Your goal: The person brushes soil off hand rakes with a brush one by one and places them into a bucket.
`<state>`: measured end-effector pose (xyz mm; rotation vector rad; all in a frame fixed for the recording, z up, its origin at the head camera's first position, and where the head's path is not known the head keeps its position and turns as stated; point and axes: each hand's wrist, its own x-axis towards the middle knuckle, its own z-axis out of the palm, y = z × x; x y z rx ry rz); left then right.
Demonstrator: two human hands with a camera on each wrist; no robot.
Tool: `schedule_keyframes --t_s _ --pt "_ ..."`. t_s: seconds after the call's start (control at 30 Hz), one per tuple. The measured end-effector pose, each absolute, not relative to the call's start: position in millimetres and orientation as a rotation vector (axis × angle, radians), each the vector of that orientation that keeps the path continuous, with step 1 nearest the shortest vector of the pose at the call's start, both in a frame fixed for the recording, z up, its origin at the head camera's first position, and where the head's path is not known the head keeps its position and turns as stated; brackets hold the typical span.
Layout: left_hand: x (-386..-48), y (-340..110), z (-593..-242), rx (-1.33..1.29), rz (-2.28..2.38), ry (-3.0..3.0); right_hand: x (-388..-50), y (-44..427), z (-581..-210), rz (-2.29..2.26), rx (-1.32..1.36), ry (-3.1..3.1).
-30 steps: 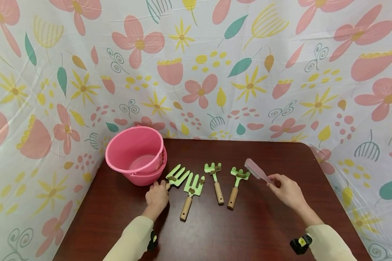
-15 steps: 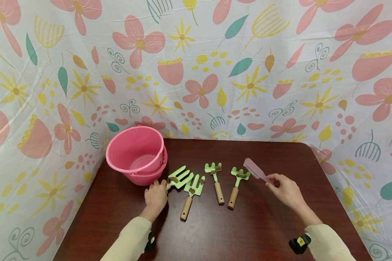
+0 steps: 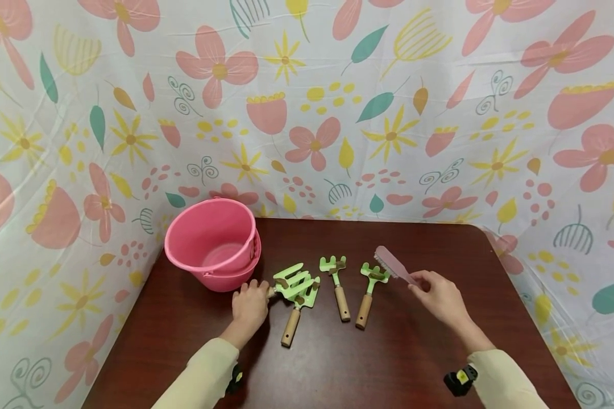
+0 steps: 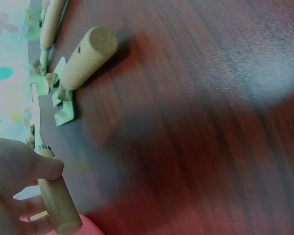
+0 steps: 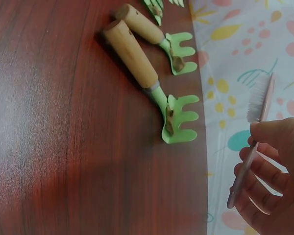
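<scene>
My left hand (image 3: 251,311) grips the wooden handle (image 4: 59,205) of a green hand fork just right of the buckets. Its green tines (image 3: 293,282) have brown smears and overlap the head of a second hand fork (image 3: 290,328) lying on the table. On the right, my right hand (image 3: 442,300) pinches a pink brush (image 3: 391,263) by its handle, and its white bristles (image 5: 257,100) show in the right wrist view. The brush head is near the tines of a small green hand rake (image 3: 365,309), apart from or touching them I cannot tell.
Two pink buckets (image 3: 212,236), one nested in the other, stand at the table's back left. Another small hand rake (image 3: 343,303) lies mid-table, also smeared brown. A flowered cloth (image 3: 312,113) hangs behind the dark wooden table (image 3: 368,375).
My left hand has shifted slightly right with the fork, turning it so its tines lie over the second fork. My right hand and the brush have drifted a little left.
</scene>
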<state>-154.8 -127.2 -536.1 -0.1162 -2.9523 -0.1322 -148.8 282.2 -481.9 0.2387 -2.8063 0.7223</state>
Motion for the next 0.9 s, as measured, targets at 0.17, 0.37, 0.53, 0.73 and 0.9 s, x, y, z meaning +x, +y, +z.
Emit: schedule_keyframes --t_s 0.17,0.37,0.53,0.73,0.9 --pt "-157.2 -122.4 -530.8 -0.203 -0.112 -2.874 -149.9 278.3 -481.9 0.713 0.259 -2.771" --pt "-161.3 -117.1 -523.2 -0.260 -0.091 -2.811 -151.2 271.7 -478.0 0.729 0.254 -2.768" --pt "-162.3 -110.4 -518.1 -0.319 -0.092 -2.753 -153.2 263.8 -476.3 0.750 0.247 -2.776" --pt "-161.8 -101.2 -513.8 -0.391 -0.077 -2.694 -156.3 256.6 -476.8 0.727 0.276 -2.735" --pt "-162.2 -95.2 -511.5 -0.433 -0.050 -2.701 -157.9 252.9 -474.8 0.744 0.285 -2.735"
